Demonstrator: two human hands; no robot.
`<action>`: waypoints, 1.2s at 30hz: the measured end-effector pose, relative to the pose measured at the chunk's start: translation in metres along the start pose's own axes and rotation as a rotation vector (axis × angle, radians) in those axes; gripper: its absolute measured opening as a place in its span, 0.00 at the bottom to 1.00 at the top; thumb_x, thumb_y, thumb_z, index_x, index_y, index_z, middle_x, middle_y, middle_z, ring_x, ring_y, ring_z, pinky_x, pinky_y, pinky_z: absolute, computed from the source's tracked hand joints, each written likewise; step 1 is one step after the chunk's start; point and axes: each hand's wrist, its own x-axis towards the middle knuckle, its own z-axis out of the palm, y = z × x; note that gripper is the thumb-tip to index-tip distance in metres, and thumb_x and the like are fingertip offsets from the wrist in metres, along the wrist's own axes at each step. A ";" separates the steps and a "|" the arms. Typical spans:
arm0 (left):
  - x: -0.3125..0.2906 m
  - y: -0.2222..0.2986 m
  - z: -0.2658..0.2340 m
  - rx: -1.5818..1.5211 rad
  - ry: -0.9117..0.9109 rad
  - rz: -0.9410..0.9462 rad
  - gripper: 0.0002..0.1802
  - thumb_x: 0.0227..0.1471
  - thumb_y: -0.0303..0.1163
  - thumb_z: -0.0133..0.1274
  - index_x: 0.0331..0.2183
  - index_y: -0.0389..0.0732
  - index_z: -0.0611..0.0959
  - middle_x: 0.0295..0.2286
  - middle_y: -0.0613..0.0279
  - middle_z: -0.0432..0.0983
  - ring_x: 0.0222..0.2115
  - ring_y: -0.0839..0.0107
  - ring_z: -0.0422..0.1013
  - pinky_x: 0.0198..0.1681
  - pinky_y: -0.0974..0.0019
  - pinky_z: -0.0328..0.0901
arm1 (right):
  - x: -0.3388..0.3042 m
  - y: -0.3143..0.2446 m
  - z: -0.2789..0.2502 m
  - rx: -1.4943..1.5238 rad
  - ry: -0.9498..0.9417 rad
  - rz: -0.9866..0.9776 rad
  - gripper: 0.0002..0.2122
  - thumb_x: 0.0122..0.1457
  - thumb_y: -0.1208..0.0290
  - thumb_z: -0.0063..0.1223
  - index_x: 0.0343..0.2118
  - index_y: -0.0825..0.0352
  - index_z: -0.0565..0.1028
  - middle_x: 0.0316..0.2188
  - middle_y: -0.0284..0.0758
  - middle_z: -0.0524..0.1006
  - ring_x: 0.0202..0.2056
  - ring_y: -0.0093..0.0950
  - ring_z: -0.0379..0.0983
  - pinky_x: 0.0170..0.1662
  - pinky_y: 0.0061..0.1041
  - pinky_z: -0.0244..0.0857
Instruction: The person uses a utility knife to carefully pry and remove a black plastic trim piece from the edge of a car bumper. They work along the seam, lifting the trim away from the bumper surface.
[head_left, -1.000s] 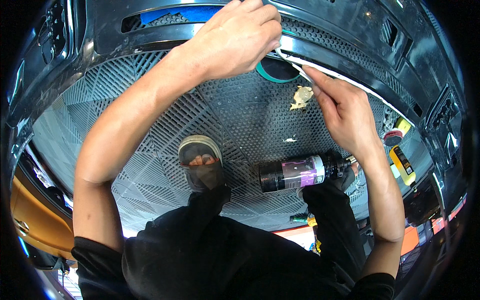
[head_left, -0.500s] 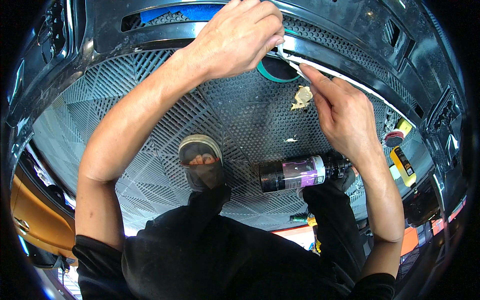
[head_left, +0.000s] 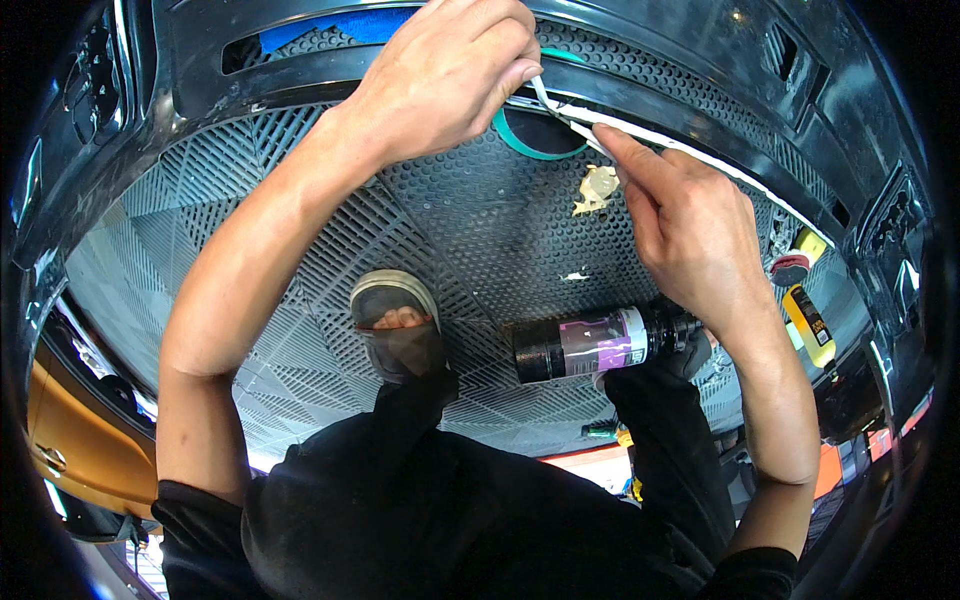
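Note:
My left hand (head_left: 455,80) is closed in a pinch on the end of a narrow white strip (head_left: 541,92), at the lower edge of a glossy black car body panel (head_left: 310,75). Just to its right, my right hand (head_left: 690,215) grips a slim, pale, blade-like tool, its index finger stretched along it. The tool's thin tip (head_left: 578,127) points left and meets the strip, or nearly so; its handle is hidden in the palm. More white edging (head_left: 690,152) runs rightward along the panel's edge. Behind the panel lies a teal-rimmed round thing (head_left: 540,152), partly hidden.
A black bottle with a purple label (head_left: 600,343) lies between my feet on the grey grid floor mat (head_left: 480,240). Crumpled cream scraps (head_left: 597,190) lie near the right hand. A yellow bottle (head_left: 810,325) is at right, a blue cloth (head_left: 350,28) behind the panel's slot.
My left hand has shifted slightly left, drawing the white strip with it, so a longer piece shows between the hands. My right hand stays close to the same spot, tool still held.

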 end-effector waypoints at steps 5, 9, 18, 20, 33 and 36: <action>-0.004 -0.001 0.000 0.014 0.031 0.014 0.05 0.52 0.24 0.60 0.31 0.37 0.79 0.33 0.50 0.74 0.34 0.50 0.71 0.39 0.53 0.66 | -0.005 0.003 -0.006 -0.069 -0.013 -0.010 0.22 0.60 0.78 0.57 0.58 0.56 0.78 0.22 0.39 0.72 0.22 0.38 0.72 0.27 0.38 0.65; -0.005 -0.002 0.001 -0.004 0.045 -0.019 0.06 0.52 0.24 0.60 0.32 0.37 0.79 0.34 0.50 0.73 0.33 0.50 0.71 0.39 0.54 0.66 | -0.003 0.002 -0.008 -0.051 -0.013 -0.036 0.22 0.61 0.78 0.57 0.58 0.57 0.78 0.22 0.38 0.72 0.22 0.36 0.71 0.28 0.37 0.64; -0.003 -0.001 0.002 0.005 0.047 -0.040 0.06 0.53 0.24 0.59 0.33 0.36 0.79 0.34 0.50 0.73 0.33 0.51 0.70 0.40 0.54 0.66 | 0.008 -0.002 -0.006 -0.017 -0.035 -0.034 0.22 0.61 0.79 0.55 0.58 0.57 0.78 0.24 0.40 0.75 0.24 0.37 0.74 0.30 0.37 0.67; -0.004 -0.001 0.002 0.013 0.048 -0.034 0.06 0.53 0.24 0.59 0.33 0.36 0.79 0.34 0.50 0.73 0.33 0.51 0.70 0.40 0.54 0.66 | 0.008 -0.002 -0.006 -0.013 -0.055 -0.013 0.21 0.61 0.79 0.54 0.58 0.58 0.77 0.25 0.41 0.75 0.25 0.38 0.74 0.31 0.37 0.67; -0.006 -0.006 0.004 0.004 0.048 -0.005 0.06 0.52 0.24 0.59 0.33 0.35 0.78 0.34 0.48 0.73 0.35 0.48 0.71 0.41 0.52 0.67 | 0.006 0.012 -0.010 -0.059 -0.060 -0.075 0.22 0.61 0.78 0.54 0.58 0.56 0.77 0.25 0.40 0.74 0.26 0.38 0.74 0.32 0.38 0.68; -0.008 -0.005 0.005 0.022 0.066 -0.005 0.06 0.53 0.23 0.59 0.33 0.35 0.78 0.34 0.48 0.73 0.35 0.48 0.72 0.42 0.52 0.68 | 0.005 0.013 -0.016 -0.105 -0.091 -0.073 0.22 0.61 0.78 0.55 0.58 0.57 0.77 0.24 0.39 0.74 0.26 0.37 0.74 0.32 0.37 0.68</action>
